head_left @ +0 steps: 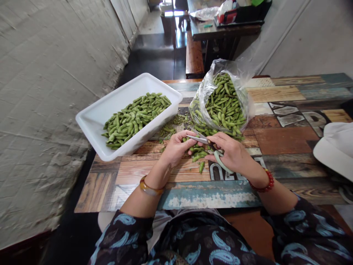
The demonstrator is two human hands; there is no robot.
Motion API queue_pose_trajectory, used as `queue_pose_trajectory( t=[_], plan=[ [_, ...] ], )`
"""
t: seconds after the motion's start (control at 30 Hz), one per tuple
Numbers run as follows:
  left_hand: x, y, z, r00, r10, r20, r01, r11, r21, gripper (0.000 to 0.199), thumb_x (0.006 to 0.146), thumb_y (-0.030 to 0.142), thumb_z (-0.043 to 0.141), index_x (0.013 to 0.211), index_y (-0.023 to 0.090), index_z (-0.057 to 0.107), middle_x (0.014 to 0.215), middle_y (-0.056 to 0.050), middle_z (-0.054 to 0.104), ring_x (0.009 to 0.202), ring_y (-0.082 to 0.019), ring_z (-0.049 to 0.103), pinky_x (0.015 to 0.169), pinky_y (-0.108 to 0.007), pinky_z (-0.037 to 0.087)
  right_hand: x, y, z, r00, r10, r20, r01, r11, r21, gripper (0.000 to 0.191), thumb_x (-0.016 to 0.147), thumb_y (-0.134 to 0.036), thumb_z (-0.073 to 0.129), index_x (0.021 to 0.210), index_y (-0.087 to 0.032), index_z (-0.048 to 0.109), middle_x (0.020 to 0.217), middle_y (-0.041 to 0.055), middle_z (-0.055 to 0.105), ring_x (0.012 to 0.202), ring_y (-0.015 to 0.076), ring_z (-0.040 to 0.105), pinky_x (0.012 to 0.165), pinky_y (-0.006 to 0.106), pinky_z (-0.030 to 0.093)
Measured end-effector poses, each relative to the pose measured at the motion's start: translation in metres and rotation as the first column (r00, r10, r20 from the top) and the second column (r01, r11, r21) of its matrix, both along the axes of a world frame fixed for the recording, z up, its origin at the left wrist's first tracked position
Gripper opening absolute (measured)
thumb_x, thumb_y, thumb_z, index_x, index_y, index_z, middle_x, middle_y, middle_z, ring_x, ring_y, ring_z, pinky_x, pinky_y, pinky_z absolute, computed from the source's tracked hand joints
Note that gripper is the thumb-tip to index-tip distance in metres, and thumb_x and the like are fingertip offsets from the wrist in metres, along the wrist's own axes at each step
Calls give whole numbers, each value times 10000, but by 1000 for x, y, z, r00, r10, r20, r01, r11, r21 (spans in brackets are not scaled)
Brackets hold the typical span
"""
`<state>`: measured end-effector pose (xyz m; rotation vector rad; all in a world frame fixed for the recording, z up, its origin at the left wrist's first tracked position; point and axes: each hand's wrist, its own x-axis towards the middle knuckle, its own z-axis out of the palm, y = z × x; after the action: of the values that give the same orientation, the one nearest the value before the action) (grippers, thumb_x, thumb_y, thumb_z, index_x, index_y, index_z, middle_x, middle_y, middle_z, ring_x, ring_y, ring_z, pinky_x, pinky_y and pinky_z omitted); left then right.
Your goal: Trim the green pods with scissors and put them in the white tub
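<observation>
My right hand (230, 151) is closed around the scissors (200, 139), whose blades point left toward my other hand; a pale green handle loop shows below the fingers. My left hand (178, 146) has its fingers pinched on a green edamame pod, mostly hidden by the fingers and the blades. Loose edamame pods (199, 155) lie on the table under and between both hands. Just beyond my hands stands a clear plastic bag (202, 99), open and full of edamame pods (224, 99). To the left, a white plastic tub (96, 119) holds a heap of pods (135, 119).
Small green trimmings (179, 120) are scattered between tub and bag. The patchwork-patterned wooden table (187, 195) ends close to my body. A white cap (335, 147) lies at the right edge. A grey wall (55, 110) runs along the left; a bench (194, 55) and second table (201, 31) stand beyond.
</observation>
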<state>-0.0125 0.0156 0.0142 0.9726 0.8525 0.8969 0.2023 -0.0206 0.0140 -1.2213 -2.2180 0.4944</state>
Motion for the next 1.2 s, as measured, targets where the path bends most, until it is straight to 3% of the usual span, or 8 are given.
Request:
queue_pose_trajectory(
  t=[0.23, 0.47, 0.73, 0.9, 0.97, 1.03, 1.1, 1.2],
  plan=[
    [1, -2, 1, 1000, -10, 7, 10, 1000, 2, 388, 673, 410, 861, 872, 147, 656, 729, -26, 717, 596, -100, 609, 436, -161, 425, 0, 0, -1, 999, 16, -31, -17, 1000, -14, 498, 840, -384, 762, 1280, -228, 588, 1099, 91, 655, 904, 242, 651, 764, 369, 549],
    [-1, 0, -1, 999, -31, 3, 31, 999, 30, 343, 709, 387, 845, 879, 145, 669, 727, -20, 707, 595, -96, 601, 442, -162, 436, 2, 1, 0, 997, 52, -52, -55, 998, -41, 437, 870, -402, 729, 1240, -211, 598, 1053, 77, 657, 741, 185, 604, 694, 339, 530],
    [-2, -1, 4, 997, -65, -28, 66, 997, 48, 322, 749, 411, 812, 817, 130, 672, 722, -24, 673, 565, -68, 532, 446, -163, 407, 2, 0, 3, 999, 44, -21, -44, 999, -12, 353, 908, -350, 681, 1226, -216, 611, 1077, 99, 681, 932, 252, 679, 806, 370, 564],
    [-8, 7, 3, 997, 12, 73, -9, 999, -35, 367, 716, 408, 823, 918, 164, 638, 667, 31, 591, 472, -39, 454, 394, -147, 302, 4, 2, -1, 999, -36, -10, 37, 997, 65, 333, 909, -364, 675, 1197, -205, 623, 1008, 95, 698, 924, 267, 690, 821, 399, 571],
    [-11, 9, 3, 995, 34, 94, -28, 998, -60, 376, 713, 435, 816, 858, 177, 583, 654, 51, 549, 435, -32, 428, 379, -151, 252, 5, 4, -3, 996, -82, -19, 83, 992, 98, 318, 909, -360, 674, 1183, -204, 630, 990, 96, 703, 925, 271, 694, 835, 408, 572],
    [-13, 10, 3, 999, 20, 27, -19, 999, -27, 411, 744, 490, 778, 753, 182, 505, 618, 56, 520, 420, -42, 425, 381, -167, 245, 5, 5, -3, 995, -102, -15, 103, 988, 112, 319, 908, -355, 675, 1183, -198, 632, 1006, 105, 706, 938, 275, 695, 849, 414, 572],
    [-14, 9, 1, 989, -22, -143, 32, 997, 69, 419, 792, 514, 724, 697, 186, 481, 548, 56, 496, 418, -59, 414, 406, -187, 266, 6, 5, -3, 996, -94, -7, 94, 989, 111, 328, 908, -351, 676, 1191, -192, 630, 1020, 110, 708, 939, 274, 695, 855, 417, 572],
    [-14, 10, -5, 883, -21, -468, 176, 940, 292, 302, 815, 407, 709, 677, 170, 582, 542, 31, 544, 512, -94, 465, 523, -213, 349, 5, 5, -2, 997, -66, -24, 69, 992, 108, 348, 901, -346, 687, 1207, -189, 629, 1042, 115, 710, 948, 269, 694, 860, 411, 574]
  ],
)
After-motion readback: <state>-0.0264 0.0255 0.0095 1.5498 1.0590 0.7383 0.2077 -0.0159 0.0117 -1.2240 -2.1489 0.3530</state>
